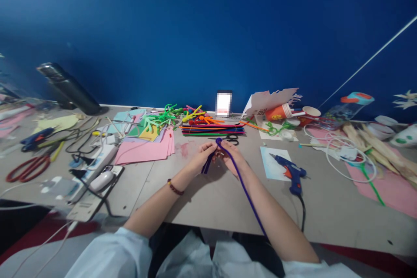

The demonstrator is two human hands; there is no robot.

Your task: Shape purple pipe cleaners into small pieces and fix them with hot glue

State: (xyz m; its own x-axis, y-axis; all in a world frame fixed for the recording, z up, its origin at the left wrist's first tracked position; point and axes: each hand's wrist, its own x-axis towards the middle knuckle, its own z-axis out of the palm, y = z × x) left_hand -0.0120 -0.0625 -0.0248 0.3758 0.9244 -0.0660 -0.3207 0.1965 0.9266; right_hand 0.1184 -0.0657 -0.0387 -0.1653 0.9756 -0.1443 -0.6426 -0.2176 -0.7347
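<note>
at lower centre the purple pipe cleaner (243, 191) is fuzzy chenille, matt and rough; right of it the blue glue gun (291, 173) is smooth, faintly glossy plastic; the pink craft paper (143, 148) at centre left is matt.

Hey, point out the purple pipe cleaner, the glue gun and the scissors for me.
Purple pipe cleaner (246, 195), head view, on its long strand.
Blue hot glue gun (291, 169), head view, on the body.
Black-handled scissors (233, 141), head view, on the handle loops.
</note>
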